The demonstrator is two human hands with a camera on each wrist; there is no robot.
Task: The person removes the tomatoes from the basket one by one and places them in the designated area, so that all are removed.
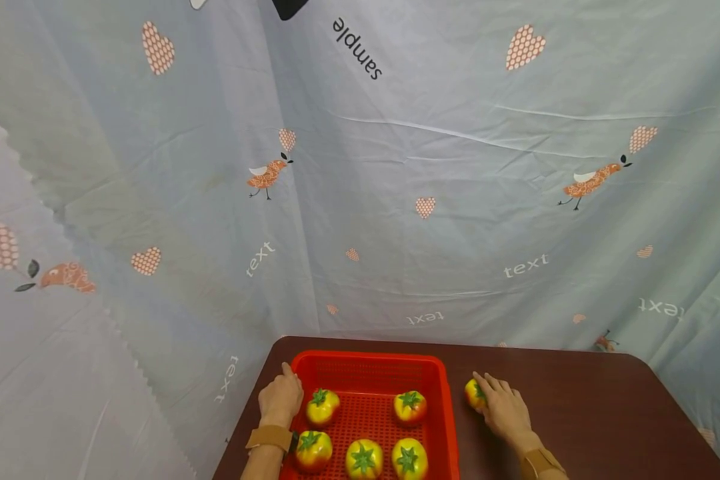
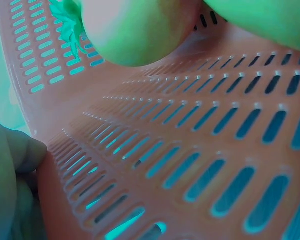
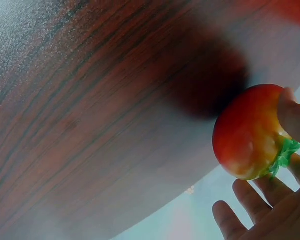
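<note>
- Right hand point(image 1: 507, 408) is pinching a loose tomato point(image 3: 247, 132).
- Left hand point(image 1: 280, 400) is pinching the red basket's point(image 1: 449, 427) rim.
- Head view alone is showing five tomatoes inside point(image 1: 363, 459).

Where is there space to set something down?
The table is bare between the right hand and the table's right edge. In the basket, the floor between the two far tomatoes is free. Crowded: the basket's near part, with three tomatoes, and its left rim, held by the left hand.
</note>
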